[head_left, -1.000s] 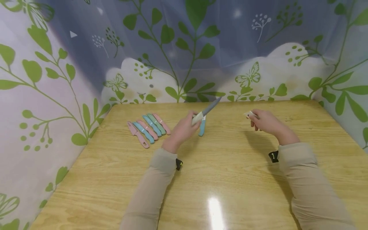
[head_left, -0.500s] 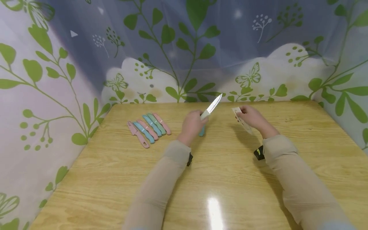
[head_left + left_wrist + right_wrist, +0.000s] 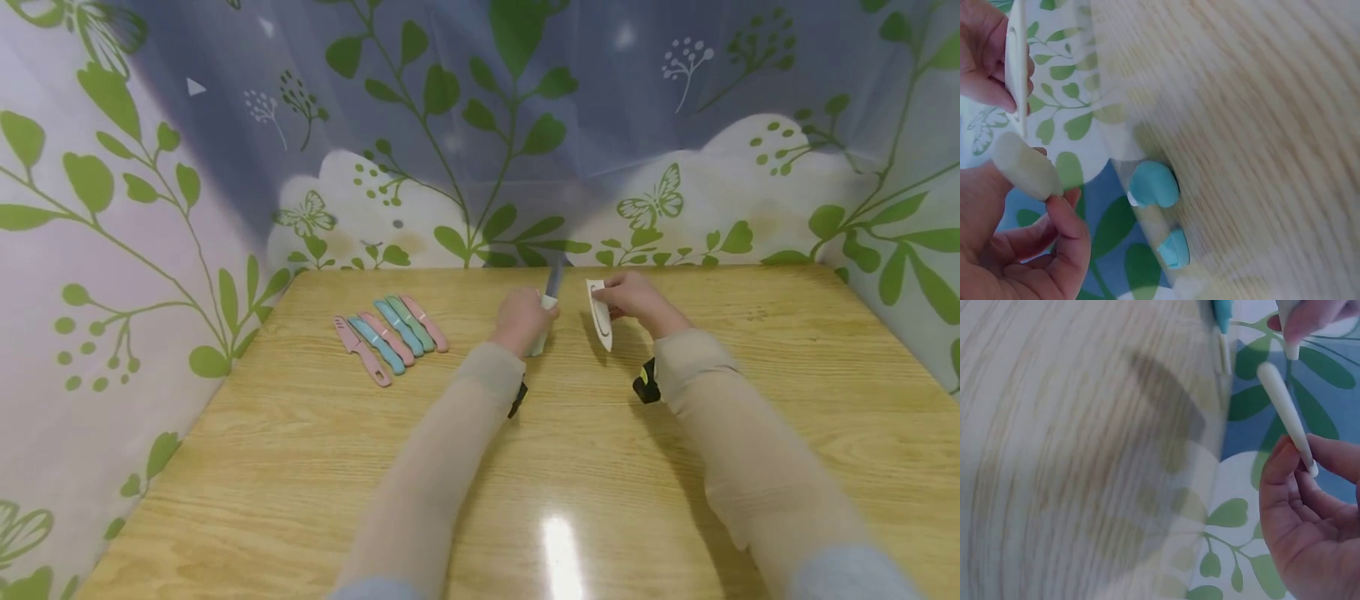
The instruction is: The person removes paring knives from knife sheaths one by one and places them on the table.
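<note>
In the head view my left hand (image 3: 521, 319) grips a knife by its cream handle (image 3: 550, 302), with the grey blade (image 3: 554, 280) pointing away toward the back wall. To its right, my right hand (image 3: 637, 300) pinches a white knife sheath (image 3: 601, 315) at its upper end, the pointed end hanging down. A small gap separates knife and sheath, both held above the table. The left wrist view shows the rounded butt of the handle (image 3: 1025, 169). A blue-handled knife (image 3: 1154, 184) lies on the table by the left hand, mostly hidden in the head view.
On the wooden table (image 3: 600, 467), left of the hands, lie several pink, blue and green sheathed knives (image 3: 405, 325) in a slanted row. At that row's left end is a pink slotted knife (image 3: 362, 350). A patterned cloth (image 3: 420, 208) hangs along the table's back edge.
My right hand has moved left with the sheath, which has turned to hang point-down. The left hand has shifted right, and its knife has swung more upright. The two hands are closer together.
</note>
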`<action>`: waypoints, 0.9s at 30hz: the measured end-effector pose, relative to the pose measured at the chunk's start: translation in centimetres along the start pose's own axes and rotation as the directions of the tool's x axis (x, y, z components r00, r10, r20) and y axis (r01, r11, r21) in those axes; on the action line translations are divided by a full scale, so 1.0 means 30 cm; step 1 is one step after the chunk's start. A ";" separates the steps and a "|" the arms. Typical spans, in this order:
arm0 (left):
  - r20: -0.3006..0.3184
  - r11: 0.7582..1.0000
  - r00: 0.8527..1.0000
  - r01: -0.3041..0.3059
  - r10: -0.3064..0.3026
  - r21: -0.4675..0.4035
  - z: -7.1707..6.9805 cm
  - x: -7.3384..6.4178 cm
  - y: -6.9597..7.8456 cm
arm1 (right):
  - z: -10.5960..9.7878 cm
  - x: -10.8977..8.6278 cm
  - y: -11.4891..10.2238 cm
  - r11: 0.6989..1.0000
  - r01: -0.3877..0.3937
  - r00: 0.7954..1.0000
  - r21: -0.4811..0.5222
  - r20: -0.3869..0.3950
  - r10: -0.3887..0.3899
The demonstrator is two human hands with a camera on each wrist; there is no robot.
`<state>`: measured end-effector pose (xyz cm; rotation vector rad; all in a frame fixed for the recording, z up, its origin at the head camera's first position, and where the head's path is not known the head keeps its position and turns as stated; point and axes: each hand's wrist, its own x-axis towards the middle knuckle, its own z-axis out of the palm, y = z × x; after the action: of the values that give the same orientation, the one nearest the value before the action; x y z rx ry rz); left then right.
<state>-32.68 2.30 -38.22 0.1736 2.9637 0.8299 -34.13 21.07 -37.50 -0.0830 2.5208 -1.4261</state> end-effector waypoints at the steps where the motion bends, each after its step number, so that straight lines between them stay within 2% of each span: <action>1: 0.004 1.000 1.000 0.004 -0.004 0.006 0.003 0.003 0.003 | 0.005 0.007 0.001 1.000 -0.001 1.000 0.019 0.015 0.001; 5: -0.001 0.999 1.000 0.019 -0.019 0.031 0.013 0.012 0.012 | 0.021 0.029 0.001 0.999 -0.012 0.998 0.053 0.059 0.009; 13: -0.026 0.998 0.999 0.045 -0.044 0.045 0.037 0.021 0.014 | 0.031 0.093 0.047 0.998 -0.056 0.996 -0.001 0.066 0.056; 17: -0.033 0.990 0.997 0.072 -0.068 0.119 0.048 0.036 0.020 | 0.034 0.174 0.107 0.997 -0.060 0.997 -0.038 0.056 0.062; 18: -0.033 0.987 0.996 0.082 -0.078 0.135 0.052 0.040 0.022 | 0.031 0.221 0.156 0.999 -0.018 0.998 -0.027 0.062 0.020; 21: -0.018 0.980 0.994 0.110 -0.109 0.163 0.067 0.051 0.027 | 0.037 0.266 0.186 0.992 -0.027 0.998 -0.121 0.054 0.033; 24: -0.004 0.973 0.994 0.111 -0.112 0.203 0.081 0.061 0.032 | 0.055 0.242 0.149 0.972 -0.069 0.997 -0.224 0.013 0.074; 25: -0.002 0.970 0.994 0.106 -0.108 0.219 0.085 0.064 0.034 | 0.065 0.202 0.098 0.954 -0.128 0.992 -0.272 -0.016 0.129; 27: -0.003 0.962 0.995 0.099 -0.101 0.254 0.093 0.072 0.040 | 0.076 0.173 0.067 0.949 -0.148 0.989 -0.277 -0.043 0.141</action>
<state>-34.45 5.00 -40.03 0.0381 3.0296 0.4342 -38.48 19.33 -41.27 0.0674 2.6690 -1.0145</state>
